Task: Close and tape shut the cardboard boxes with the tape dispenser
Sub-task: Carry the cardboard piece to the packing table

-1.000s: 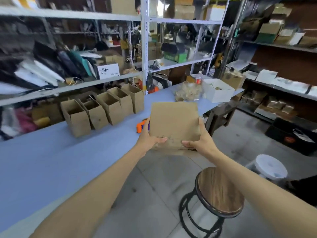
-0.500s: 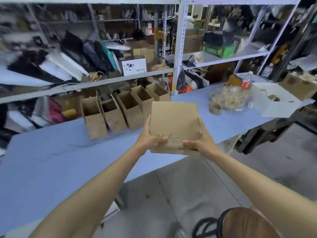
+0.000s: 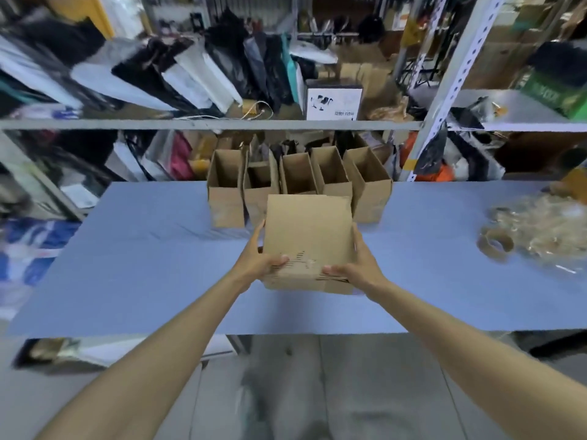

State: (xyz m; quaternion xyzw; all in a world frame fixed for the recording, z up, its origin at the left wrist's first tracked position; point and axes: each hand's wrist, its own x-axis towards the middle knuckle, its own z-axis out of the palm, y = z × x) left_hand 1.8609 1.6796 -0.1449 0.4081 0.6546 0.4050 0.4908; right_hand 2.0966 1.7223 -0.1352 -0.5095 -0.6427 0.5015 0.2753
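A closed brown cardboard box (image 3: 309, 236) is held over the blue table (image 3: 127, 274), its top face toward me. My left hand (image 3: 259, 260) grips its left side with the thumb on top. My right hand (image 3: 357, 266) grips its right side, thumb on the near edge. Behind it, several open cardboard boxes (image 3: 298, 182) stand in a row near the table's far edge. No tape dispenser shows in this view.
A brown tape roll (image 3: 495, 244) and a heap of clear plastic (image 3: 546, 227) lie at the table's right. Metal shelving (image 3: 206, 124) crowded with bags and boxes stands behind the table. Grey floor lies in front of the near table edge.
The view has swung left and now faces the table squarely. The held box has come over the table, in front of the open boxes. The stool and orange dispenser have left the view.
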